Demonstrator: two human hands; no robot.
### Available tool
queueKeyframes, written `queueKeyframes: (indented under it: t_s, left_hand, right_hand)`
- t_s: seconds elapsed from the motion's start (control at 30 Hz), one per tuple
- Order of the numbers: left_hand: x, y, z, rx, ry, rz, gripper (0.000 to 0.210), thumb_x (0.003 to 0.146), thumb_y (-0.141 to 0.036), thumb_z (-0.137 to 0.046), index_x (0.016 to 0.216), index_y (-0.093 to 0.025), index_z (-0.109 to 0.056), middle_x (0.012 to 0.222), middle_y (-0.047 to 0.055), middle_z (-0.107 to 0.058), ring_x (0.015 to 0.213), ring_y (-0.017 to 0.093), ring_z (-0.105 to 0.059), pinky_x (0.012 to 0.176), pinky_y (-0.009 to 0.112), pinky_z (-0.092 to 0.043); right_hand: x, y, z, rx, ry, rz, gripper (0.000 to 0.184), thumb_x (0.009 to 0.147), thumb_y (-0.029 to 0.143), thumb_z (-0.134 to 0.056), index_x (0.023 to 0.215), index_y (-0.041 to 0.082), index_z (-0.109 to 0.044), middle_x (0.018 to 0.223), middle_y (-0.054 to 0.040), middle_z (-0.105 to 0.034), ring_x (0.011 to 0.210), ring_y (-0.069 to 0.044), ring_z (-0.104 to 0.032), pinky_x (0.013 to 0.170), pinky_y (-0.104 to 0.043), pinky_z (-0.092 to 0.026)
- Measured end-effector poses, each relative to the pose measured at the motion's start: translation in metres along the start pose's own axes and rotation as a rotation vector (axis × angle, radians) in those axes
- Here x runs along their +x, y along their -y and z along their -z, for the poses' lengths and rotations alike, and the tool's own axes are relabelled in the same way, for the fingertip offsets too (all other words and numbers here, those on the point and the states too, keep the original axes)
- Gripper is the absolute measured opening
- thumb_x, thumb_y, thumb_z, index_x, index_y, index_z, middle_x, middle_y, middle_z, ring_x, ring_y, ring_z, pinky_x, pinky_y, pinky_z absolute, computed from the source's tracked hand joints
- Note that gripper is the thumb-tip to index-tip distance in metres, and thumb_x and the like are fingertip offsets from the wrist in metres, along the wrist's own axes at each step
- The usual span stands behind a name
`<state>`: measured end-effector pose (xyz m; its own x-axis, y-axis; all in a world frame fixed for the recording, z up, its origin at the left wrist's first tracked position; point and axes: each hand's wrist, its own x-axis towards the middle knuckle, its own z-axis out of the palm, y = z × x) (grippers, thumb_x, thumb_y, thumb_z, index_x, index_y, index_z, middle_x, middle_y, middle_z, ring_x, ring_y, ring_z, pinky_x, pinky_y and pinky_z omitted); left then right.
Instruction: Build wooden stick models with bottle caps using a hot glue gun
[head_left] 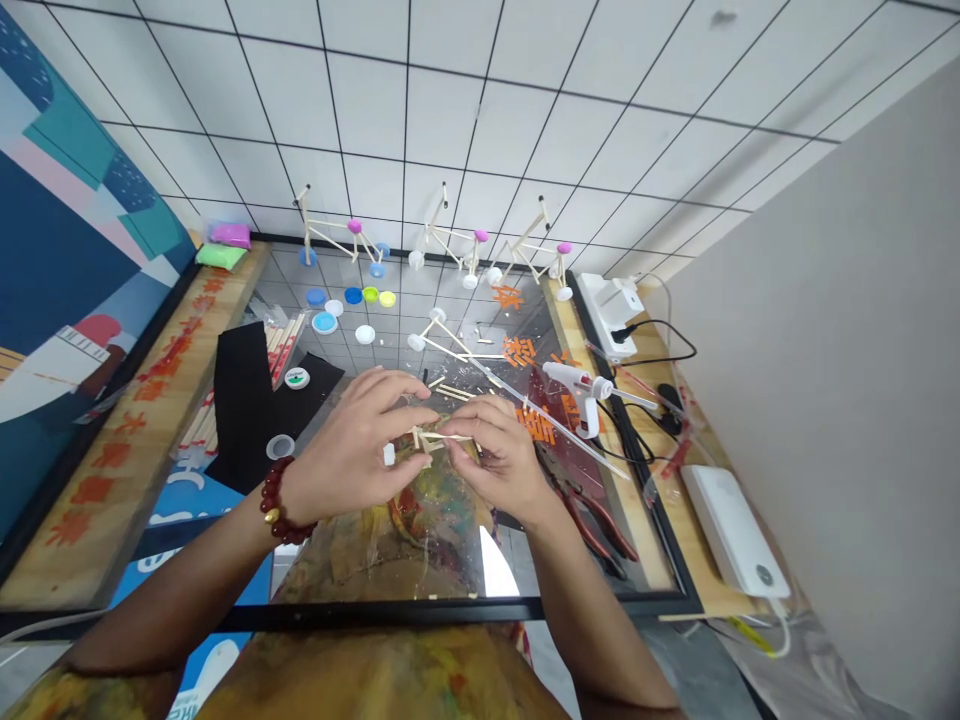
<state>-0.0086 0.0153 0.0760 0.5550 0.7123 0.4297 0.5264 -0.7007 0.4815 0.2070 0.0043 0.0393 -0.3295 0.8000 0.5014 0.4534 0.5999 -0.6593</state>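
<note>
My left hand (360,440), with a dark red bead bracelet on the wrist, curves its thumb and fingers around the end of a small frame of short wooden sticks (429,447). My right hand (499,455) pinches a thin wooden stick (450,436) that meets this frame. Fingertips partly hide the joints. Just beyond my hands lie loose wooden sticks (454,392) and a stick piece with two white caps as wheels (438,316).
Three stick models with cap wheels (360,240) stand along the back edge. Coloured bottle caps (353,295) and black cloth (244,400) lie left. At right are a white glue gun (577,390), red-handled pliers (600,525), a power strip (607,315) and a white power bank (735,530).
</note>
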Motion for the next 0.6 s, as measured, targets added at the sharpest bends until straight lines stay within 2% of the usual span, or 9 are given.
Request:
queueKeyframes:
  t_s: [0.17,0.6]
  left_hand:
    - [-0.0015,-0.0003,-0.0006,0.011,0.052,0.024,0.04,0.078,-0.024,-0.075,0.116,-0.023,-0.064,0.128,0.012,-0.059,0.121,0.031,-0.056,0.108,0.052,-0.042]
    - [-0.0037,0.0,-0.0071,-0.009,0.022,0.029,0.027,0.082,-0.021,-0.073,0.109,-0.019,-0.067,0.124,0.011,-0.061,0.116,0.027,-0.057,0.106,0.051,-0.042]
  right_hand:
    - [0.0014,0.0008,-0.001,-0.039,0.0,0.002,0.014,0.087,0.019,-0.062,0.092,0.028,-0.071,0.098,-0.003,-0.07,0.099,-0.022,-0.061,0.09,-0.044,-0.045]
    - [0.001,-0.0026,-0.0017,-0.018,-0.036,0.025,0.015,0.089,0.017,-0.062,0.097,0.027,-0.069,0.103,-0.0037,-0.071,0.102,-0.022,-0.061,0.093,-0.044,-0.044]
